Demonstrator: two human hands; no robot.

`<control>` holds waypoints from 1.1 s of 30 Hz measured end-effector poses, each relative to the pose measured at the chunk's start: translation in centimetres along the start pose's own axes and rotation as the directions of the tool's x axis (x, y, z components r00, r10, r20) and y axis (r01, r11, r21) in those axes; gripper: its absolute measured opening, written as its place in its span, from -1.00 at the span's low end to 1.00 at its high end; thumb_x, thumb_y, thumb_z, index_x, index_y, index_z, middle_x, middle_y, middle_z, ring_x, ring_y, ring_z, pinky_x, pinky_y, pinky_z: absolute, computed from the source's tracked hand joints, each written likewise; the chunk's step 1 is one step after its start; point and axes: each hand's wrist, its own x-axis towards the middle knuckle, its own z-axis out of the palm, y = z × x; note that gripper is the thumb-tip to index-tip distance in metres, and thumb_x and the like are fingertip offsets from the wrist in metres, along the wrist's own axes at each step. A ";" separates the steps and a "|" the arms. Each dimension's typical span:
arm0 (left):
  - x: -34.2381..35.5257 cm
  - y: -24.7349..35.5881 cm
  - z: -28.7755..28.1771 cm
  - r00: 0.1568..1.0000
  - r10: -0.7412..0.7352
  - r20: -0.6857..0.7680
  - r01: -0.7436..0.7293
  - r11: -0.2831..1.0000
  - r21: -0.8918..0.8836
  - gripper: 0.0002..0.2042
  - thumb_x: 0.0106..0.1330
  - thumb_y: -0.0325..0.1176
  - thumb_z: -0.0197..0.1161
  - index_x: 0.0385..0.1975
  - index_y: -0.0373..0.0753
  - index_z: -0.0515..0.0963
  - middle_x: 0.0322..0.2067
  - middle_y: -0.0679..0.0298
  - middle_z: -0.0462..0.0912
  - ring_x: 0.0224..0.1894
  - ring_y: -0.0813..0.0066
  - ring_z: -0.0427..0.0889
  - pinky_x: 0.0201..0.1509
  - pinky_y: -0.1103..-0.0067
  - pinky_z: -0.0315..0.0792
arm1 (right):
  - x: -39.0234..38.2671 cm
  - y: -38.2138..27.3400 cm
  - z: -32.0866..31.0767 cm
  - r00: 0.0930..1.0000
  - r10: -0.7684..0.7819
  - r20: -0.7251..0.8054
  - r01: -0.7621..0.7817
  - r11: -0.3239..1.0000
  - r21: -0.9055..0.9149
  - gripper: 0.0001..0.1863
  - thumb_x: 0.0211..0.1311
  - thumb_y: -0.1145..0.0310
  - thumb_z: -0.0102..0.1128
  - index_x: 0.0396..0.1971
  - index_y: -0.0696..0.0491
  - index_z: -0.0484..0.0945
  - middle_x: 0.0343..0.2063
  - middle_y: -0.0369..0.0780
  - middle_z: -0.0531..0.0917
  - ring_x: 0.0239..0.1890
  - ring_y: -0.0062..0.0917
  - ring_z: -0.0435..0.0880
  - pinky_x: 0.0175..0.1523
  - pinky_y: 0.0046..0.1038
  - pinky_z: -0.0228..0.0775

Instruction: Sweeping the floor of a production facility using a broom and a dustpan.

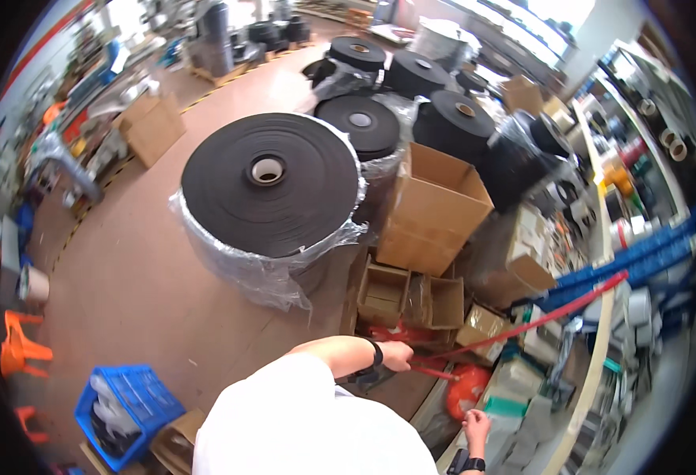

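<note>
My left hand (398, 356) is closed beside red bars at the lower middle; whether it grips one is unclear. A long red bar (538, 321) runs from near it up to the right. My right hand (476, 426) has curled, pinched fingers beside a red rounded object (466, 384); anything inside them is too small to make out. Open cardboard boxes (383, 293) lie just beyond my left hand, with a taller open carton (427, 237) behind them.
Large black rolls (229, 190), some plastic-wrapped, stand ahead. Shelving (605, 229) with rolls and parts lines the right. A blue crate (130, 408) and orange stool (23, 340) sit left. Cardboard (146, 131) and clutter lie beyond striped floor tape (94, 202).
</note>
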 end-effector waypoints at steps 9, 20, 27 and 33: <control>5.8 7.0 7.1 0.998 -0.041 -0.037 0.038 0.995 -0.091 -0.35 0.15 -0.11 0.33 0.26 -0.13 0.31 -0.04 -0.06 0.57 0.07 -0.02 0.53 0.15 0.24 0.41 | 18.0 -19.8 -1.1 0.503 -0.796 0.337 0.792 0.268 -0.549 -0.76 -0.02 0.25 0.36 -0.42 0.11 0.62 -0.32 -0.17 0.63 -0.17 -0.28 0.57 0.00 -0.25 0.38; 10.7 10.8 16.8 0.912 -0.397 -0.104 0.336 0.867 -0.367 -0.38 0.15 -0.07 0.35 0.19 -0.15 0.36 -0.07 -0.09 0.57 0.10 0.03 0.52 0.15 0.25 0.42 | 28.4 -16.7 -1.2 0.734 -0.136 0.665 0.566 -0.419 -0.710 -0.72 0.02 0.20 0.27 -0.26 -0.02 0.72 -0.17 -0.17 0.72 -0.08 -0.38 0.71 -0.06 -0.36 0.56; 14.7 10.9 19.8 0.524 -0.716 -0.460 0.419 0.688 -0.593 -0.36 0.06 -0.10 0.40 0.17 -0.10 0.37 -0.10 -0.11 0.62 0.04 0.09 0.59 0.07 0.27 0.49 | 27.7 -12.3 -1.9 0.610 0.090 0.787 0.746 -0.401 -0.532 -0.66 0.06 0.22 0.20 -0.24 0.12 0.69 -0.19 -0.03 0.70 -0.09 -0.17 0.69 0.04 -0.25 0.54; 18.4 10.7 22.0 0.671 -0.500 -0.548 0.201 0.833 -0.515 -0.62 0.09 -0.18 0.36 -0.07 -0.12 0.57 -0.18 0.05 0.68 -0.09 0.11 0.66 -0.05 0.28 0.54 | 26.0 -11.0 -1.8 0.520 0.114 0.847 0.811 -0.376 -0.448 -0.67 0.11 0.18 0.16 -0.43 0.16 0.70 -0.39 0.02 0.70 -0.22 -0.15 0.71 -0.05 -0.23 0.56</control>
